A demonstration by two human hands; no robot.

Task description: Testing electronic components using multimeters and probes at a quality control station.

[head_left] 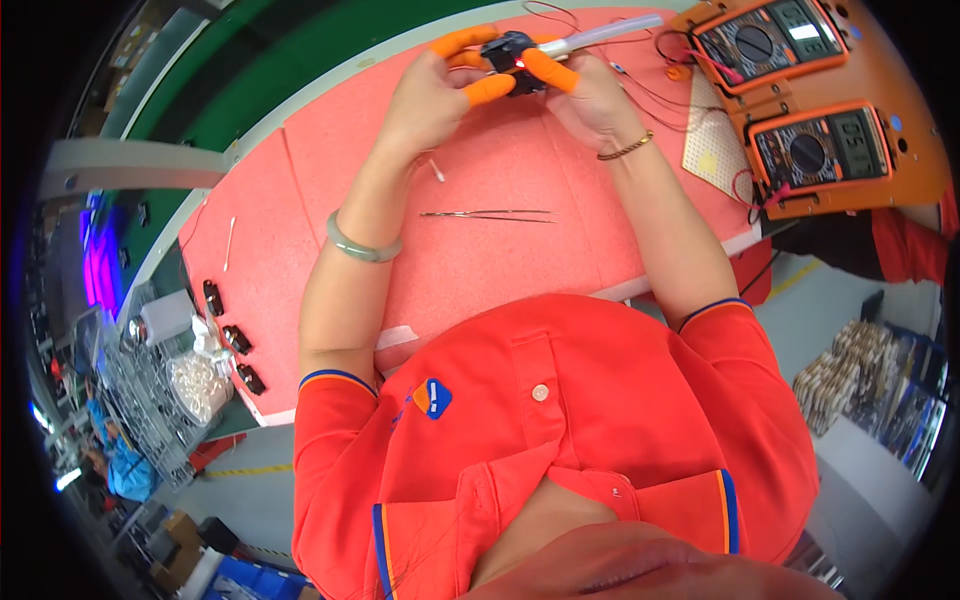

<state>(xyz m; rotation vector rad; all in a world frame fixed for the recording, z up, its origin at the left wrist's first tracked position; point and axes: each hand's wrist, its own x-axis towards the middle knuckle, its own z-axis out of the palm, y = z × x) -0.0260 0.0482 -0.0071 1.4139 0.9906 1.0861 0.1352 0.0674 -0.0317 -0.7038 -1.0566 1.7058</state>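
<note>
Both hands are closed at the far side of the pink mat [500,260], with orange finger cots on several fingertips. My left hand [430,100] grips a small black device [508,48] with a lit red spot on its front. My right hand [592,105] pinches the same device from the other side. A translucent, pen-like tube [615,31] with a pale tip slants from the right hand toward the far right; how it is held is partly hidden. Tweezers [490,214] lie on the mat nearer my body, and a cotton swab [437,171] rests beside my left wrist.
Two orange multimeters, one far [755,42] and one near [808,152], sit on an orange-brown stand at right, with thin leads across the mat. At left are another swab [229,244], black parts [237,339] along the edge and a swab-filled container [200,387].
</note>
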